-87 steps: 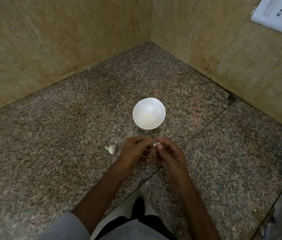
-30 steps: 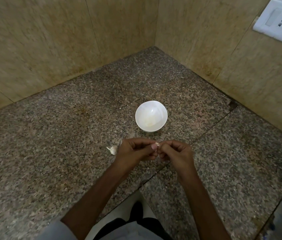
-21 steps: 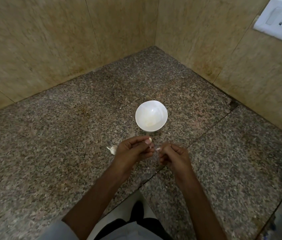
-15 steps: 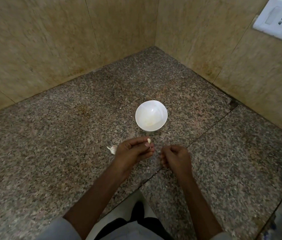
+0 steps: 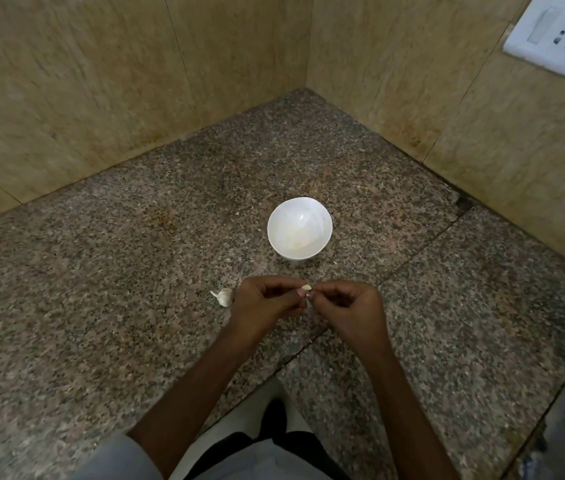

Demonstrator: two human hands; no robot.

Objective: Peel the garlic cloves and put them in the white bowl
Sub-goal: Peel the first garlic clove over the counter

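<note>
We pinch one small garlic clove [image 5: 306,287] between the curled fingertips of our left hand [image 5: 267,303] and right hand [image 5: 346,306], on the near side of the white bowl [image 5: 328,221]. To do it well, we think the left should hold tight while the right pulls the thin skin off slowly, so nothing slips. Another garlic piece [image 5: 223,296] lies on the counter [image 5: 101,306], just left of our left hand.
</note>
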